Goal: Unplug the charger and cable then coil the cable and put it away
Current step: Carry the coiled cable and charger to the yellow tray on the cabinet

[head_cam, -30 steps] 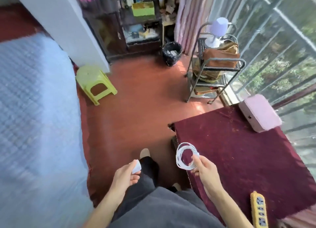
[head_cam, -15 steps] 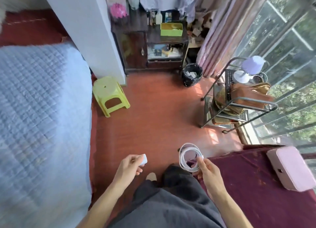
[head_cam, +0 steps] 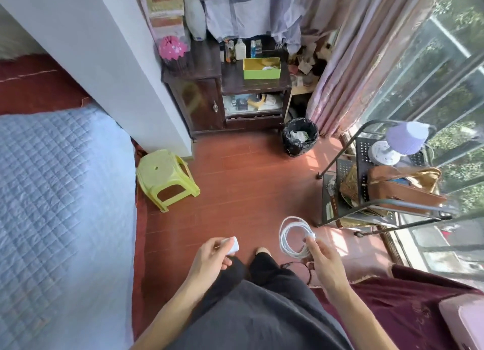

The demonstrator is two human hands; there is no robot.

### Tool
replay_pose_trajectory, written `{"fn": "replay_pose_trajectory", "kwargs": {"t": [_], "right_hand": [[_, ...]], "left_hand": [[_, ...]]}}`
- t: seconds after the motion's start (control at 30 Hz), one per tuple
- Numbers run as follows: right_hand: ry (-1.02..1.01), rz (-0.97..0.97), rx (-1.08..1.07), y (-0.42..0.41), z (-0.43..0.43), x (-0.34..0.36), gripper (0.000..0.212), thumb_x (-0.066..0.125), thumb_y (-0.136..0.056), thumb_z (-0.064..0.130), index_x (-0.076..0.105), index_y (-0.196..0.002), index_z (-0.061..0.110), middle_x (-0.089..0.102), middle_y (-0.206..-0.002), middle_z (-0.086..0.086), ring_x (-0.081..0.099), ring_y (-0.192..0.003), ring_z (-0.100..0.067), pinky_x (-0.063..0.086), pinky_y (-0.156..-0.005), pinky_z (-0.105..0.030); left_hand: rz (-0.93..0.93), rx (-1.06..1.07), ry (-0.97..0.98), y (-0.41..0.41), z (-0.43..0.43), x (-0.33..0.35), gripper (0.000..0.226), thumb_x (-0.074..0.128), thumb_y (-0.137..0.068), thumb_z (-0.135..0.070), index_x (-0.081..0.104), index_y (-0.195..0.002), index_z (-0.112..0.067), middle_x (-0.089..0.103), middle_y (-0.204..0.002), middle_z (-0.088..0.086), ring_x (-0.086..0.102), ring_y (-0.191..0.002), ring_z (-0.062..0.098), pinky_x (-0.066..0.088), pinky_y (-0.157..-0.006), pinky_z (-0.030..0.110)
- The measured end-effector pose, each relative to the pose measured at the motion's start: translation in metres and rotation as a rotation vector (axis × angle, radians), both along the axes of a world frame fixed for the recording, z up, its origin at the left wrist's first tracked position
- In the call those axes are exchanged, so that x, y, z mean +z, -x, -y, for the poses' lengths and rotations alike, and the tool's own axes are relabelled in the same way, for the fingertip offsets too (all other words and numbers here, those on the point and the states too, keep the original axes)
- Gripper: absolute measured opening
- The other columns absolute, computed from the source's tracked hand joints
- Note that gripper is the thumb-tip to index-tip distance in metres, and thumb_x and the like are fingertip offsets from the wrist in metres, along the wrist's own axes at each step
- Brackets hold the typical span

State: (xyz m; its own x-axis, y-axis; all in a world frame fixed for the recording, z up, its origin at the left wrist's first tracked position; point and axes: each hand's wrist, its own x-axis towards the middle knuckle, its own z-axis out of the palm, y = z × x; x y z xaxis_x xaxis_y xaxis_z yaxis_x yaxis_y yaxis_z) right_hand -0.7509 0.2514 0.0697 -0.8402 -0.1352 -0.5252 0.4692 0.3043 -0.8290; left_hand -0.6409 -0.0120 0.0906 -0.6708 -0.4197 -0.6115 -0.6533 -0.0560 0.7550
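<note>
The white charger (head_cam: 233,245) is pinched by the left hand (head_cam: 209,258), the coiled cable (head_cam: 293,238) gripped by the right hand (head_cam: 323,258), above bare floor (head_cam: 248,187) between bed (head_cam: 65,192) and cart (head_cam: 379,205).

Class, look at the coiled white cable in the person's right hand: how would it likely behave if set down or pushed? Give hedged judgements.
The coiled white cable is probably floppy: its thin loops hang from the right hand, pinched at one side. It likely springs loose once released, since no tie shows. It seems light, as a fingertip pinch carries it.
</note>
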Motion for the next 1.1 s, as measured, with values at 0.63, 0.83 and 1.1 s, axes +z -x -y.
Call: {"fn": "replay_pose_trajectory", "kwargs": {"t": [0.63, 0.83, 1.1], "right_hand": [[0.041, 0.022, 0.001, 0.24, 0.201, 0.002, 0.041, 0.058, -0.106, 0.043, 0.075, -0.092, 0.009, 0.067, -0.069, 0.0, 0.062, -0.066, -0.017, 0.051, -0.068, -0.037], [0.061, 0.012, -0.117, 0.297, 0.227, 0.002, 0.044, 0.062, -0.1, 0.053, 0.077, -0.094, 0.012, 0.073, -0.078, -0.009, 0.065, -0.068, -0.013, 0.053, -0.069, -0.033], [0.042, 0.111, -0.221, 0.405, 0.23, -0.032, 0.048, 0.069, -0.094, 0.061, 0.079, -0.1, 0.015, 0.08, -0.094, -0.015, 0.075, -0.089, -0.042, 0.056, -0.101, -0.063]], "left_hand": [[0.039, 0.144, -0.057, 0.215, 0.203, -0.023, 0.041, 0.068, -0.082, -0.057, 0.072, -0.097, -0.02, 0.08, -0.083, -0.003, 0.071, -0.063, 0.009, 0.054, -0.06, 0.024], [-0.037, 0.001, -0.025, 0.321, 0.253, -0.01, 0.052, 0.061, -0.07, -0.068, 0.07, -0.1, -0.027, 0.079, -0.089, -0.012, 0.071, -0.064, 0.007, 0.055, -0.06, 0.022], [-0.024, -0.063, -0.002, 0.441, 0.273, -0.024, 0.036, 0.065, -0.086, -0.054, 0.072, -0.104, -0.023, 0.079, -0.089, -0.007, 0.071, -0.063, 0.009, 0.055, -0.058, 0.02]]}}
